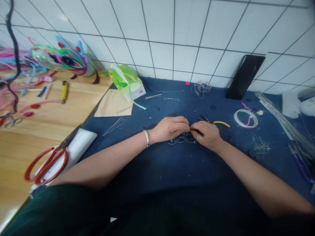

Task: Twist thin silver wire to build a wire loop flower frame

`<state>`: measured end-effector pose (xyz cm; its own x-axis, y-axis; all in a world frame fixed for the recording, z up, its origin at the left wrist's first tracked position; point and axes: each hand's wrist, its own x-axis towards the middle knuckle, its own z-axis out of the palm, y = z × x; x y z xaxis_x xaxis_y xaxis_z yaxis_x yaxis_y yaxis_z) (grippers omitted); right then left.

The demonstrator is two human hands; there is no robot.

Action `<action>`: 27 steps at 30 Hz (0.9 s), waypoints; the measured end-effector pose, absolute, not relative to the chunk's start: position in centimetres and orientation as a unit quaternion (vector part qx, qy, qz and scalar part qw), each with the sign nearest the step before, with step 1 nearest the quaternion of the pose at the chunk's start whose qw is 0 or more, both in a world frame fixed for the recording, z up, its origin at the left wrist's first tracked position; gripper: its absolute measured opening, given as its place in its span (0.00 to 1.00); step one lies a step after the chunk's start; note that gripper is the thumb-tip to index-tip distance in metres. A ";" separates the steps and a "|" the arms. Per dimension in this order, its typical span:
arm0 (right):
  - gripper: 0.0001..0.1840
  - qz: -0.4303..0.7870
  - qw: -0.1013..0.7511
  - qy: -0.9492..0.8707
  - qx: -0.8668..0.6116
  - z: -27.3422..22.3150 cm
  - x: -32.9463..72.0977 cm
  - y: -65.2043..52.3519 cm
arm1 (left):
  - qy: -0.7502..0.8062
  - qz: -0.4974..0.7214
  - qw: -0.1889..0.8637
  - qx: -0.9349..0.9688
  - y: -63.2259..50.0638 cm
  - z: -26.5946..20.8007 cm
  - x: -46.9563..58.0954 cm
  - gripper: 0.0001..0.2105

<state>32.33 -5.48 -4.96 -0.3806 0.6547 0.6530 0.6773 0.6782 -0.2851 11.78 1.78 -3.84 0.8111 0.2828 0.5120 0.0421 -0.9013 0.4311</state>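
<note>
In the middle of the dark blue cloth my left hand and my right hand meet, fingertips pinched together. Thin bent wire with loops hangs below the fingers of both hands. The exact spot they grip is hidden by the fingers. Just beyond my right hand lie pliers with yellow handles, partly covered by it. Straight wire pieces rest to the left of my left hand, and more short wires lie farther back.
Red-handled scissors lie on a white box at the left. A green tissue pack and brown paper sit at the back left. A black phone leans on the tiled wall. Rightward are a clear ring, wire scraps and blue-handled pliers.
</note>
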 end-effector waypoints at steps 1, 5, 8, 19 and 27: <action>0.07 -0.015 0.388 -0.831 -0.399 -5.0 32.4 -5.4 | 0.089 0.293 0.207 0.929 1.8 -3.8 11.8 0.08; 0.07 -0.007 0.400 -0.835 -0.379 -5.1 32.6 -5.2 | 0.126 0.264 0.237 0.927 1.7 -3.5 12.0 0.05; 0.08 -0.002 0.396 -0.840 -0.371 -5.3 32.7 -5.1 | 0.170 0.227 0.265 0.922 1.5 -3.2 12.1 0.07; 0.11 0.008 0.390 -0.844 -0.368 -5.3 32.4 -5.3 | 0.159 0.212 0.299 0.917 1.6 -3.0 11.9 0.05; 0.09 0.010 0.379 -0.854 -0.357 -5.2 32.5 -5.2 | 0.157 0.203 0.288 0.923 1.6 -2.8 11.9 0.06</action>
<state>32.51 -5.20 -5.21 -0.4573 0.6165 0.6409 0.6019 0.7451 -0.2872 11.86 1.61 -2.81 0.8684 0.4061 0.2844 0.1725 -0.7853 0.5946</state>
